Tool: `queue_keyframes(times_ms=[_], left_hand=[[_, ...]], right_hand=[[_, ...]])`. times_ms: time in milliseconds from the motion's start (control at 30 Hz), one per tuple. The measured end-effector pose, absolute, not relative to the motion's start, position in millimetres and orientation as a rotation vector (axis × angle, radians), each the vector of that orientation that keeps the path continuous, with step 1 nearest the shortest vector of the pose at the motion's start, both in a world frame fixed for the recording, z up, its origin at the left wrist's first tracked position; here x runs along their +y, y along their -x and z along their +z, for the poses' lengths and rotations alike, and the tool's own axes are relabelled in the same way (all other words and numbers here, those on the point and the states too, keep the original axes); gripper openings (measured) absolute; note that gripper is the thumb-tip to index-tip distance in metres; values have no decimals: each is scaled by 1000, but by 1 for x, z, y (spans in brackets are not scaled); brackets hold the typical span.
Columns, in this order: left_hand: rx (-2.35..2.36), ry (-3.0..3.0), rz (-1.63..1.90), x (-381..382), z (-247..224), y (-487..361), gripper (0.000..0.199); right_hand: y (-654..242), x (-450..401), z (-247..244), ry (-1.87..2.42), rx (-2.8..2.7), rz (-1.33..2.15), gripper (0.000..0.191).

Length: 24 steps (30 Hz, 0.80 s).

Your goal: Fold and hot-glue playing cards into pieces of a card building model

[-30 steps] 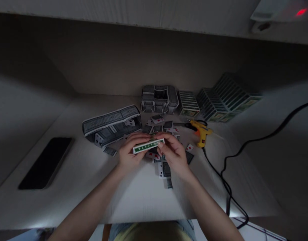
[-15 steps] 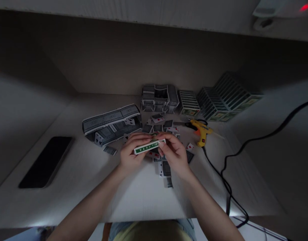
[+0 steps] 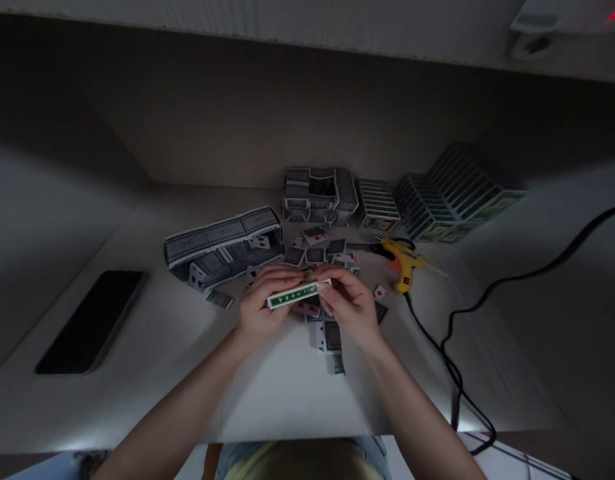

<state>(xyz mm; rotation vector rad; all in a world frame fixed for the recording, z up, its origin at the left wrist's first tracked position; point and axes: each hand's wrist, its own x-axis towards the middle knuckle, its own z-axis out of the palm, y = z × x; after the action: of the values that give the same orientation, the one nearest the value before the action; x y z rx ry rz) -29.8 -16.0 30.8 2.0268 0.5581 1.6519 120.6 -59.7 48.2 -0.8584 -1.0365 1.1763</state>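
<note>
A green and white playing card box (image 3: 293,295) is held level between both hands, its narrow printed side facing me. My left hand (image 3: 262,300) is closed round the box's left end. At the other end, my right hand (image 3: 351,300) grips it with the thumb against the near edge and the fingers behind. Below and beyond the hands lie loose and cut playing cards (image 3: 332,335), some face up and some face down. The fingers hide part of the pile.
A long structure made of cards (image 3: 222,247) lies left of the pile; a boxy card model (image 3: 317,195) stands behind. Stacked card boxes (image 3: 432,207) are at the back right. A yellow glue gun (image 3: 405,263) with a black cord (image 3: 450,360) lies right, a phone (image 3: 91,322) left.
Almost nothing differs. Both hands keep the card box in the same place, and the right thumb has shifted very slightly along its edge.
</note>
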Motion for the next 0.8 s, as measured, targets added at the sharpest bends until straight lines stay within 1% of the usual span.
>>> queue_keyframes(times_ms=[267,467,567,667,800], left_hand=[[615,-1931,1582,-20,30,28,31],[860,-1648,1275,-25,27,30,22],[888,-1577,1187,-26,30,32,23],[890,-1557,1117,-26,34,33,23],[934,-1459,1008,-26,38,31,28]], right_hand=[[-126,-61,53,1009,-1132,1102,15],[-141,-57,55,1109,-1379,956,15],[-148,-57,56,1153,-1449,986,15],[-150,-56,55,1176,-1465,998,12],[-148,-55,52,1182,-1527,904,7]])
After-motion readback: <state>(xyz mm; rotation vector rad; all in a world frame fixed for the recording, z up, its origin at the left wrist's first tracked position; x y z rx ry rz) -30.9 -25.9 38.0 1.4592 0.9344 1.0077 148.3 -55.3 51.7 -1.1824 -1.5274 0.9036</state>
